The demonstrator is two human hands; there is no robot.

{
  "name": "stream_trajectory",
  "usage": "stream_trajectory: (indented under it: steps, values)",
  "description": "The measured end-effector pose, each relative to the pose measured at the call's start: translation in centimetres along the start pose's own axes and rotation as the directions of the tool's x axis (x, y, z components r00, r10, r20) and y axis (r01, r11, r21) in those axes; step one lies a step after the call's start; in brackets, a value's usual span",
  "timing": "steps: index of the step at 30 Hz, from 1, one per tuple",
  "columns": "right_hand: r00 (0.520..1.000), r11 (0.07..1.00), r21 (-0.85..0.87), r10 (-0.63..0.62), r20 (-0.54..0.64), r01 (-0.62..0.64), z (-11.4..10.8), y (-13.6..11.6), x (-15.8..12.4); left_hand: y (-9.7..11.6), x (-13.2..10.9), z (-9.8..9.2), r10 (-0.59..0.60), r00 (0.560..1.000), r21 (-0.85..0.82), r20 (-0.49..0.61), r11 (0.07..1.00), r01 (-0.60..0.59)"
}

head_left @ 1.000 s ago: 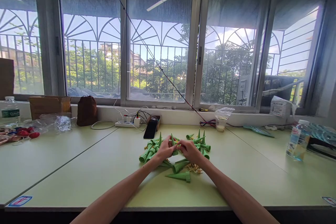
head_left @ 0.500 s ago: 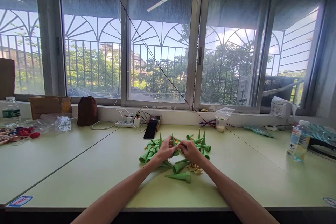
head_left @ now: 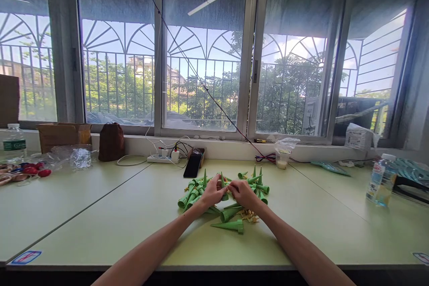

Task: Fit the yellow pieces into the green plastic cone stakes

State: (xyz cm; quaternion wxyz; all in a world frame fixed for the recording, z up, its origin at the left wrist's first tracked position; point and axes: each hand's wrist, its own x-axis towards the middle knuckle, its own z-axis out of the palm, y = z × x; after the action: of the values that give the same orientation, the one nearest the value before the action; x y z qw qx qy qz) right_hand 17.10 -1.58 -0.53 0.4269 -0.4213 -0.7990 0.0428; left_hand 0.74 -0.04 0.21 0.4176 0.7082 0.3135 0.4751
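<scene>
Both of my hands meet above a pile of green plastic spikes on the table. My left hand (head_left: 213,192) is closed around a green cone-shaped spike (head_left: 222,181), which stands roughly upright, point up. Against its right side, my right hand (head_left: 241,192) has its fingers pinched together; whatever lies between the fingertips is too small to make out. More green spikes (head_left: 194,195) lie to the left, and others (head_left: 263,188) to the right, some standing on end. Below my hands are small yellow pieces (head_left: 250,216) and a single spike (head_left: 231,226) lying with its point to the left.
Behind the pile lie a black phone (head_left: 193,165) and a white power strip (head_left: 163,157). A brown pouch (head_left: 111,142), a cardboard box (head_left: 63,136) and red round items (head_left: 33,170) are at the left. A labelled bottle (head_left: 381,181) stands at the right.
The spike in my left hand has shifted very slightly to the right. Both hands stay in almost the same place, and the pile looks the same.
</scene>
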Motion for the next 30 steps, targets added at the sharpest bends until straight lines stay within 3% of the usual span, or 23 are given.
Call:
stream_trajectory:
  steps: [16,30]
  values:
    - [0.998,0.995,0.097,0.000,0.061,-0.006,-0.7,-1.1,-0.3,0.6,-0.2,-0.2,-0.020,1.000,0.006,-0.011,1.000,0.020]
    - [0.998,0.999,0.051,0.011,0.069,-0.014,-0.5,-0.3,-0.1,0.8,-0.2,-0.1,-0.022,1.000,0.057,-0.012,0.998,0.022]
